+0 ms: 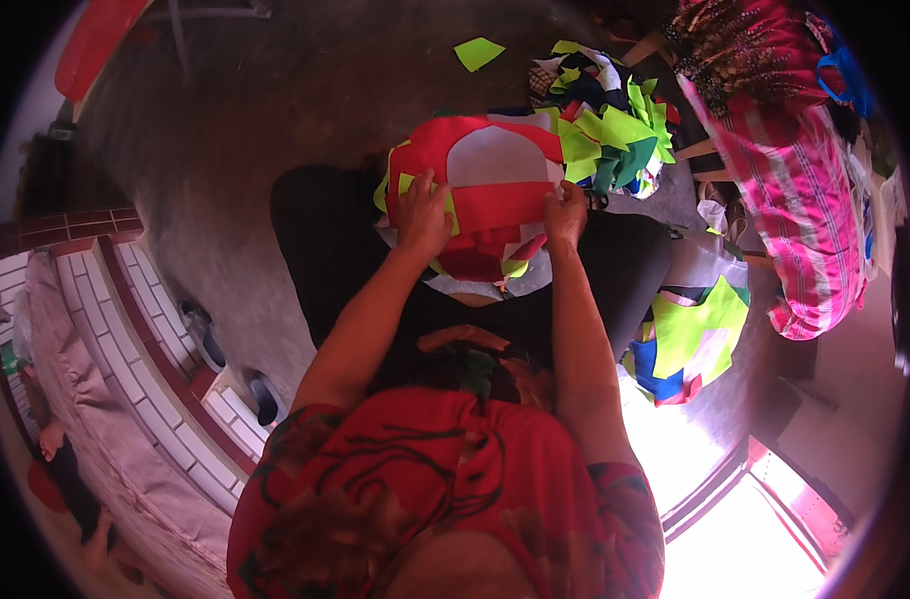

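A stack of fabric pieces lies across my lap, with red cloth [500, 205] and a rounded pale grey piece [495, 157] on top. My left hand [425, 217] rests on the left part of the stack, fingers stretched out over a small yellow-green cloth piece [452, 215]. At the stack's right edge my right hand [567, 215] is closed in a pinch. A small whitish bit shows at its fingertips, too small to name. More coloured layers stick out under the red cloth near my body.
A heap of yellow-green, green and dark scraps [615, 125] lies ahead right; one loose yellow-green scrap [478, 54] is on the floor. Beside my right knee stands another stack of cloth [699, 334]. Pink checked fabric [789, 200] hangs at the right. Shoes [263, 399] and a tiled step [126, 339] are left.
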The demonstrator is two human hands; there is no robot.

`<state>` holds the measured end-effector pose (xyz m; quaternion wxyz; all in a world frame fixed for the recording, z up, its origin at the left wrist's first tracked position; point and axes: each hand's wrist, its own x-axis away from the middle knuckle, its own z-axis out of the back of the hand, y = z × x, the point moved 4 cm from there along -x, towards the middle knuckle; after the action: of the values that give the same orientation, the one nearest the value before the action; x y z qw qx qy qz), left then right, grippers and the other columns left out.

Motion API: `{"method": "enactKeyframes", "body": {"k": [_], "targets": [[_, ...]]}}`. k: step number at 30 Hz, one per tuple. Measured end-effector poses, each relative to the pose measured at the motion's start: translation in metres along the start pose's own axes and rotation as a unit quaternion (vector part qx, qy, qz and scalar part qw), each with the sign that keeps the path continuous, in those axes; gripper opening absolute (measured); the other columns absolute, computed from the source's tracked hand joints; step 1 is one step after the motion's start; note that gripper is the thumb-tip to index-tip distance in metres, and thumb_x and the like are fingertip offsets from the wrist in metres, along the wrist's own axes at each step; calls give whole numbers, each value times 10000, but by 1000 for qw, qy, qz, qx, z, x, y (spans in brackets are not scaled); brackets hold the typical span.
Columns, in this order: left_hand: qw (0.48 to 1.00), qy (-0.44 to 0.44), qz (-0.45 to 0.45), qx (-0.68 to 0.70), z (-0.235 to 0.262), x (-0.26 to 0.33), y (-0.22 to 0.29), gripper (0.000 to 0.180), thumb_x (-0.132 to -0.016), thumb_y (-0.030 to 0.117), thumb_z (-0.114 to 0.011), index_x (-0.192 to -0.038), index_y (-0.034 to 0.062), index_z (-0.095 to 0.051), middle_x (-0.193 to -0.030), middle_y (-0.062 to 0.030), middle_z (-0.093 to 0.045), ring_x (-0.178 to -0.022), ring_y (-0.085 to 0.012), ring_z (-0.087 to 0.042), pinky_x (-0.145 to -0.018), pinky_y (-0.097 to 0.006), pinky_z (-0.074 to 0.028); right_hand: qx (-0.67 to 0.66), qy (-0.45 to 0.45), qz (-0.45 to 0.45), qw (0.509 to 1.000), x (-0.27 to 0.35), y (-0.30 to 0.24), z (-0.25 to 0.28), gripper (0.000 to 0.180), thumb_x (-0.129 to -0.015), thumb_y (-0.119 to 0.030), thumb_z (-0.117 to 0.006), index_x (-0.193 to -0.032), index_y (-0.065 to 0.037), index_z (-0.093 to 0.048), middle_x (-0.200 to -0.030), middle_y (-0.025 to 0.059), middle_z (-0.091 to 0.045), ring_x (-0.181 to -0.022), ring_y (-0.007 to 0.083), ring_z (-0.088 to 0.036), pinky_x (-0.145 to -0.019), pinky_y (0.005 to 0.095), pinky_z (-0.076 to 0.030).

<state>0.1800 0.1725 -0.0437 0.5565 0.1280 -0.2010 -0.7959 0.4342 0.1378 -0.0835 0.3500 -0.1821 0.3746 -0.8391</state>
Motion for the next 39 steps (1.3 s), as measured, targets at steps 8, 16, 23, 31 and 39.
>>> {"method": "enactKeyframes", "body": {"k": [8,16,23,31,39], "targets": [[996,20,-80,29,-7,-1,17,492,-717,199,-724,-1169,89,-566,-1395,-162,-375,-1326,-326,-314,-1036,-471,-302,126,-5,279,952,26,-56,5,224,-727,-92,-610,-949,-67,-607,-1058,117,-553,-995,335,-517,-844,459,-436],[992,-90,-64,-63,-28,-1,23,681,-779,343,-679,-1366,131,-406,-1515,-133,-205,-1415,-314,-139,-1089,-557,-161,289,-123,277,908,49,-56,-15,584,-749,-285,-695,-1267,-126,-477,-1361,183,-356,-1233,423,-363,-907,513,-423],[986,-136,-52,-85,-38,-1,21,685,-808,350,-650,-1396,140,-370,-1531,-124,-147,-1428,-302,-81,-1091,-586,-128,325,-178,234,899,50,-45,-22,699,-754,-332,-709,-1354,-141,-403,-1445,207,-255,-1278,468,-296,-952,537,-398],[998,7,-58,-26,-5,-14,25,650,-804,285,-643,-1366,75,-392,-1503,-125,-229,-1408,-306,-165,-1079,-604,-104,280,-73,286,914,41,-54,-18,781,-699,-328,-747,-1364,-128,-390,-1459,192,-256,-1321,439,-259,-998,571,-304],[998,-43,-35,-24,-16,-22,18,701,-782,343,-665,-1365,78,-379,-1509,-123,-202,-1406,-315,-163,-1063,-628,-101,316,-145,344,872,46,-74,-28,761,-751,-377,-685,-1414,-201,-357,-1494,159,-237,-1376,335,-226,-1048,576,-214]]}}
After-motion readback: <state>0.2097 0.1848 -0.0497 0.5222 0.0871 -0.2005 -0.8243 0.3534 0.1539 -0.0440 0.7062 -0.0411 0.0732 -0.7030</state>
